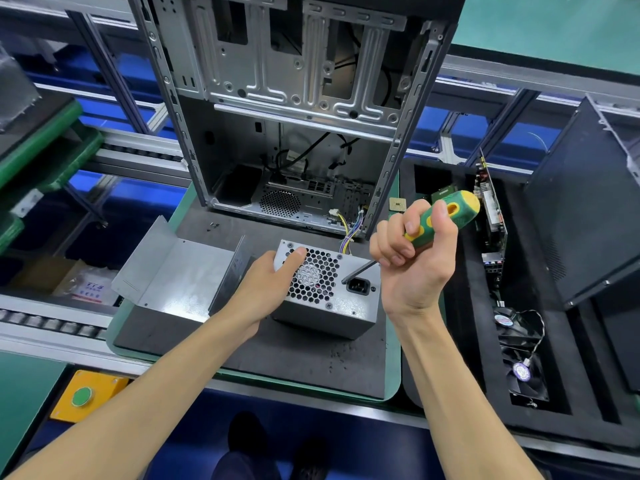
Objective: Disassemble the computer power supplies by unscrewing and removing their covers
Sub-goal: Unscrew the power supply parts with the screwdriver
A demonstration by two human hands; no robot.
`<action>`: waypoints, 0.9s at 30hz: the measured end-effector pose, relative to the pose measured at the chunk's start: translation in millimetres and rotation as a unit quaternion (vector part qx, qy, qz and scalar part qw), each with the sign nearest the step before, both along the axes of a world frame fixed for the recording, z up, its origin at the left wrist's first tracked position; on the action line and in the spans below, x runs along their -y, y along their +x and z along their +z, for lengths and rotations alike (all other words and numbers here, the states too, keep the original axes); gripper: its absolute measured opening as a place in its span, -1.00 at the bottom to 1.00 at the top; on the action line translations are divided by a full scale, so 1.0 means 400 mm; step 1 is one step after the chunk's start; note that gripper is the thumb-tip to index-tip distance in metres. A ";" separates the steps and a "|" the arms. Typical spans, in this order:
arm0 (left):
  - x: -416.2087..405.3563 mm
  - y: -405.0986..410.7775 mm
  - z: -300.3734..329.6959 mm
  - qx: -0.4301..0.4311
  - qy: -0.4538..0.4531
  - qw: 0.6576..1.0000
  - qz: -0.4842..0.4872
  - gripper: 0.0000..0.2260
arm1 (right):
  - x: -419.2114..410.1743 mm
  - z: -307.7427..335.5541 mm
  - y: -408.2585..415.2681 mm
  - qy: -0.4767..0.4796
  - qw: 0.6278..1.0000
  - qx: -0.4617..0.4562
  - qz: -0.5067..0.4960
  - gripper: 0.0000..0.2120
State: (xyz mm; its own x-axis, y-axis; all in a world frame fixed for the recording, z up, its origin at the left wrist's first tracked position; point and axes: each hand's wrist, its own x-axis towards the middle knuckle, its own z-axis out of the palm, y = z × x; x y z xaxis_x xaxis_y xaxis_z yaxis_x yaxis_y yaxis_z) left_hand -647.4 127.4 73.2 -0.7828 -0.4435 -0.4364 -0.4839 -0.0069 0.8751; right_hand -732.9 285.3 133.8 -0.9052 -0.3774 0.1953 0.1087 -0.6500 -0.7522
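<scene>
Left hand (pixel 273 275) steadies power supply (pixel 325 289) on bench pad (pixel 242 348); right hand (pixel 412 261) grips screwdriver (pixel 440 220), shaft angled down-left, tip at rear panel beside socket (pixel 358 285).

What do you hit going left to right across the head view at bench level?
Yellow box with green button → loose bent metal cover → left hand → power supply → right hand holding the screwdriver → black tray with fans.
</scene>
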 end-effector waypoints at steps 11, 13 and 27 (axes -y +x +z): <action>0.001 -0.007 -0.004 0.002 -0.015 1.000 0.000 -0.59 | 0.025 0.018 0.012 0.149 0.976 -0.146 0.062 -0.64; 0.001 -0.013 -0.004 0.002 -0.018 1.000 0.001 -0.60 | 0.044 0.036 0.003 0.233 0.948 -0.180 0.124 -0.57; -0.001 -0.016 0.477 -0.314 -0.434 0.728 -0.429 -0.67 | 0.041 0.060 -0.044 0.246 0.899 -0.153 0.330 -0.70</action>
